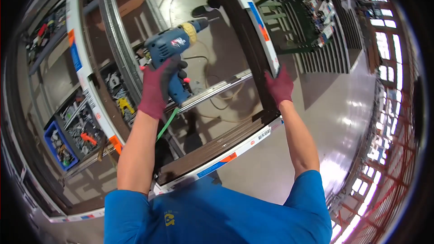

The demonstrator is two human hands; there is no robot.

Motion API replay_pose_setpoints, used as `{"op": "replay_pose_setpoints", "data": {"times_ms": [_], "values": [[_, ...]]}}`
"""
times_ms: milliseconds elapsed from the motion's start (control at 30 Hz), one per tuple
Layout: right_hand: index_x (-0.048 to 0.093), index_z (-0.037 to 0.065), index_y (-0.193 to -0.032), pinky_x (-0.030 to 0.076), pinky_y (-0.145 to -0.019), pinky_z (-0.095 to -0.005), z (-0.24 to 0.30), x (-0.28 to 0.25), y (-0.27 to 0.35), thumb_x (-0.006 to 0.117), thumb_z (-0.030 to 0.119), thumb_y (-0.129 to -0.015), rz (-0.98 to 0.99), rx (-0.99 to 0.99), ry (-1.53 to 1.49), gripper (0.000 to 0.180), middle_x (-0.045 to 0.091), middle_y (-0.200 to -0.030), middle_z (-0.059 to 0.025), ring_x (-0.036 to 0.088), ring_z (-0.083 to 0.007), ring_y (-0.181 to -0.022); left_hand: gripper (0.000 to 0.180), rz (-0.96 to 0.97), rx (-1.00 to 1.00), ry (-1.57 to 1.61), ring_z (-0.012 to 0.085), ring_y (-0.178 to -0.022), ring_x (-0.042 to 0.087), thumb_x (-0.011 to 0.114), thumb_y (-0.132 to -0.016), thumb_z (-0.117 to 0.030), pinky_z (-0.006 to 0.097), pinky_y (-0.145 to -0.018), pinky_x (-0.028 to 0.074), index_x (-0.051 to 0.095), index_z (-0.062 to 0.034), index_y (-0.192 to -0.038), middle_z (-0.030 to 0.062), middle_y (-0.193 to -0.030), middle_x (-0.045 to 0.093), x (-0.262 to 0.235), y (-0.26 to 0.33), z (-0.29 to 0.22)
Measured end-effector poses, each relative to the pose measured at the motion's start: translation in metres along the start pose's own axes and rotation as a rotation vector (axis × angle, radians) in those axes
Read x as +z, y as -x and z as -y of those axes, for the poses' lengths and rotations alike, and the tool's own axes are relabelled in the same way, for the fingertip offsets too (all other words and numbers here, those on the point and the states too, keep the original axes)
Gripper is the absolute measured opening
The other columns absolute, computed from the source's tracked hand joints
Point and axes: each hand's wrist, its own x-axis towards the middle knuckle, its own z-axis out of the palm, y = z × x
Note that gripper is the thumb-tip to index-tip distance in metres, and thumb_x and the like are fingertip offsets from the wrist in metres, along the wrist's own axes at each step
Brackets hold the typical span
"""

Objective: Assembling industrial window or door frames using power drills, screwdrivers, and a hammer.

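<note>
The left hand (158,86) has its fingers clamped on the grip of a blue drill (174,52), compact but likely weighty, while the right hand (279,86) grips the stiff, long frame (260,27) at its edge, likely unwieldy.

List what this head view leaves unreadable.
- Drill tip: too small to tell what it holds.
- Left hand fingers: wrapped behind the drill grip.
- Right hand fingertips: hidden behind the frame.
- Bins of parts: too small, bent near the rim.
</note>
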Motion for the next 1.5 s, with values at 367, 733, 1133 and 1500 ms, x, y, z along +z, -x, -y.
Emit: {"op": "replay_pose_setpoints", "data": {"times_ms": [367,733,1133,1500], "values": [[0.037,0.005,-0.156,0.05,-0.104,-0.0361,0.204,-0.01,0.139,0.089,0.019,-0.081,0.665,-0.113,-1.687,0.092,0.059,-0.138,-0.0109,0.06,-0.0219,-0.122,0.073,-0.338,0.754,-1.181,0.0398,-0.11,0.069,0.087,-0.075,-0.026,0.045,-0.091,0.056,0.059,-0.0035,-0.139,0.0245,-0.124,0.067,0.03,0.112,0.047],[0.056,-0.005,-0.137,0.062,-0.073,-0.0398,0.2,0.033,0.012,0.067,0.034,-0.092,1.753,0.0,-1.924,0.061,0.072,-0.111,-0.0203,0.073,-0.0294,-0.087,0.082,-0.966,0.464,-1.556,0.0357,-0.128,0.059,0.083,-0.088,-0.041,0.043,-0.108,0.048,0.05,0.0041,-0.147,0.0249,-0.14,0.06,-0.118,0.115,-0.058],[0.059,0.0,-0.133,0.059,-0.065,-0.0331,0.26,0.088,-0.029,0.069,0.035,-0.096,1.579,-0.22,-1.594,0.052,0.072,-0.098,-0.0127,0.072,-0.0209,-0.076,0.034,-0.97,0.002,-0.948,0.0165,-0.079,0.067,0.072,-0.097,-0.028,0.035,-0.071,0.055,0.072,0.0023,-0.111,0.009,-0.097,0.074,-0.172,0.065,-0.058],[0.058,0.005,-0.135,0.059,-0.078,-0.0317,0.278,0.132,-0.037,0.071,0.024,-0.097,1.586,-0.224,-1.594,0.044,0.068,-0.111,-0.0084,0.07,-0.0171,-0.091,0.031,-1.002,-0.017,-0.789,0.0157,-0.081,0.069,0.075,-0.096,-0.022,0.032,-0.073,0.056,0.07,0.0027,-0.113,0.0086,-0.096,0.074,-0.161,0.065,-0.062]]}}
